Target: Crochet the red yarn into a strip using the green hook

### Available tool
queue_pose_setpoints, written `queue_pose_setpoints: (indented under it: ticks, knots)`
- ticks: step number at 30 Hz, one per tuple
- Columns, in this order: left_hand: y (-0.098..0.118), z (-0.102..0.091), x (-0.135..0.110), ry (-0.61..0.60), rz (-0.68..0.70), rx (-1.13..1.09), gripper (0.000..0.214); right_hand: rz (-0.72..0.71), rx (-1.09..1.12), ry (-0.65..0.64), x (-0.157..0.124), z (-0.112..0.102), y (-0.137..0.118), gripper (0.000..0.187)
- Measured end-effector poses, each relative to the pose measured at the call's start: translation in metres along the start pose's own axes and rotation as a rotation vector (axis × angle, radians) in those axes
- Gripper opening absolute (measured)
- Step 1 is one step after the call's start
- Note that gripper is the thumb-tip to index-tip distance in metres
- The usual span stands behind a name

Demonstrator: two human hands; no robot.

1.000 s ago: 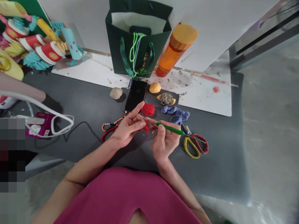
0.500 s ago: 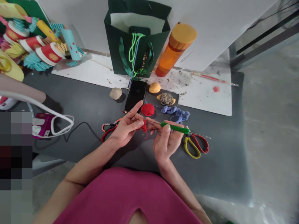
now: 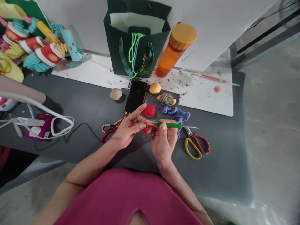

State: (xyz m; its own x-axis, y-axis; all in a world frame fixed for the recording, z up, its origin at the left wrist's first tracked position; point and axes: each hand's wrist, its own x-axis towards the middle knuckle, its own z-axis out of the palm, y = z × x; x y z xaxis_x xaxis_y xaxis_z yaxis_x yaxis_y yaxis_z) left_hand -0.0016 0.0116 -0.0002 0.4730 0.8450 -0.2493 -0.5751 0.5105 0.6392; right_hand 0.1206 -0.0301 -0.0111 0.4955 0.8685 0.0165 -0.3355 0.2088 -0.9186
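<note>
A crochet hook [image 3: 169, 125] lies in the right hand [image 3: 163, 142], a crocheted piece [image 3: 146, 129] between it and the left hand [image 3: 127, 127]; a yarn ball [image 3: 148, 110] sits just behind the grip, scissors [image 3: 195, 144] to its right, a smartphone [image 3: 136, 97] behind left, a paper bag [image 3: 137, 42] farther back.

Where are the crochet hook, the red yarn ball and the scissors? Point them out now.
Crochet hook [image 3: 168, 125], head view, on its green handle.
Red yarn ball [image 3: 148, 110], head view, on the middle of the ball.
Scissors [image 3: 187, 150], head view, on the yellow handle loop.

Left hand [image 3: 127, 131] just beside right hand [image 3: 164, 140]
</note>
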Motion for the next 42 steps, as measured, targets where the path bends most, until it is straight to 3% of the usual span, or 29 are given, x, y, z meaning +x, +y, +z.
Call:
queue_pose_setpoints:
  ticks: [5,12,16,19,21,25,29,36,42]
  knots:
    - [-0.003,0.001,-0.001,0.027,0.015,0.069,0.062,-0.038,-0.037,0.029,-0.001,-0.004,0.005,0.014]
    - [-0.001,0.001,-0.001,0.09,0.084,0.092,0.054,-0.14,-0.176,-0.087,0.004,-0.008,0.0,0.005]
    - [-0.001,0.002,-0.001,0.143,0.08,0.074,0.072,-0.455,-0.434,-0.204,0.007,-0.013,-0.001,0.015]
    - [0.0,0.005,-0.002,0.148,0.021,-0.002,0.068,-0.634,-0.51,-0.248,0.007,-0.012,0.0,0.024]
    - [0.001,0.007,-0.003,0.135,-0.026,-0.045,0.064,-0.577,-0.481,-0.187,0.005,-0.01,0.001,0.019]
    - [0.003,0.008,-0.003,0.132,-0.087,-0.069,0.075,-0.306,-0.381,-0.032,0.001,-0.008,0.003,0.002]
    - [0.004,0.006,-0.003,0.116,-0.093,-0.061,0.082,-0.23,-0.346,0.036,-0.001,-0.007,0.001,0.009]
    - [0.004,0.002,0.0,0.122,-0.063,-0.05,0.068,-0.184,-0.286,0.022,-0.002,-0.003,-0.006,0.018]
    - [0.006,0.0,0.0,0.111,-0.115,-0.044,0.056,0.008,-0.116,-0.033,0.005,-0.002,-0.012,0.023]
